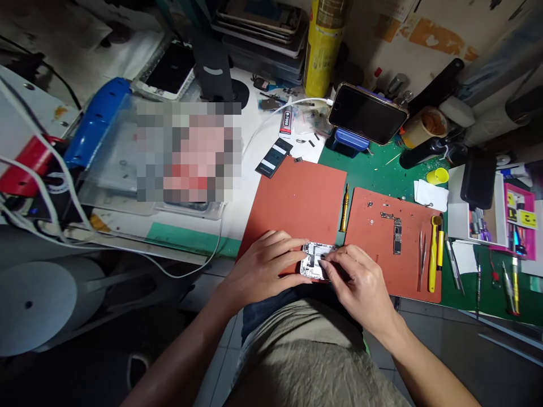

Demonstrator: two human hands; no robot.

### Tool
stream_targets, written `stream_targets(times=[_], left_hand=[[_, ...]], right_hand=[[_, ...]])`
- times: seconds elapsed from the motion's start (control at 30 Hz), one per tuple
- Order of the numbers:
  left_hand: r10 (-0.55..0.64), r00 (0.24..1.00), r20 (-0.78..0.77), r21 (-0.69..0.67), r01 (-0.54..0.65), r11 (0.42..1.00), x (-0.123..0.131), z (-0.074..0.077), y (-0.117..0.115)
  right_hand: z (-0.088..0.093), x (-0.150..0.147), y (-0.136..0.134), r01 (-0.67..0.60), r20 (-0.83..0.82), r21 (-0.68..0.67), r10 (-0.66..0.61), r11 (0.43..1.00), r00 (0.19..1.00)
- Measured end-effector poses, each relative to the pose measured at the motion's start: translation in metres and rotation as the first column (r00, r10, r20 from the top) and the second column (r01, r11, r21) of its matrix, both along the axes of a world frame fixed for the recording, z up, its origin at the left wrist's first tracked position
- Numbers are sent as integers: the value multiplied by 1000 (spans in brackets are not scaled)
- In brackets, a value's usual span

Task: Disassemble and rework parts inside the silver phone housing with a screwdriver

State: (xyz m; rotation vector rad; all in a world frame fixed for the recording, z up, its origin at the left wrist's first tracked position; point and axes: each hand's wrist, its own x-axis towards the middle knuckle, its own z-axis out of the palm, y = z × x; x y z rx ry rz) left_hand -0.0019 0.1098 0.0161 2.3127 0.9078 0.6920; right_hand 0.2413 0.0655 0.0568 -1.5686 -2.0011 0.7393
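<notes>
An opened phone housing with its silver insides showing lies at the near edge of a red-brown mat. My left hand grips its left side, fingers curled over the top. On its right side rests my right hand, whose fingertips are pinched together over the phone's inside; whatever they pinch is too small to make out.
A second red-brown mat carries a logic board, tweezers and a yellow tool. A yellow screwdriver lies between the mats. A dark phone leans on a blue stand; a battery and a yellow can sit behind.
</notes>
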Motion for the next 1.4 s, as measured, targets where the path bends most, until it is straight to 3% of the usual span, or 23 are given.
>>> stream_targets(times=[0.3, 0.6, 1.07, 1.23, 1.33, 1.4], left_hand=[[-23, 999, -27, 33, 24, 999, 0, 2, 3], [-32, 999, -40, -16, 32, 999, 3, 6, 6], [-19, 999, -48, -47, 16, 999, 3, 9, 6], [-26, 1000, -17, 38, 27, 999, -1, 2, 8], [-42, 999, 8, 138, 40, 990, -2, -6, 12], [-30, 999, 25, 167, 26, 986, -2, -10, 15]], right_hand=[[-6, 5, 4, 69, 109, 153, -86, 986, 990], [-21, -2, 18, -75, 299, 210, 9, 975, 954], [-22, -5, 19, -149, 380, 266, 38, 952, 924], [-4, 3, 8, -39, 316, 288, -57, 957, 947], [5, 21, -6, 145, 247, 329, -233, 933, 941], [7, 40, -17, 318, 189, 350, -399, 881, 897]])
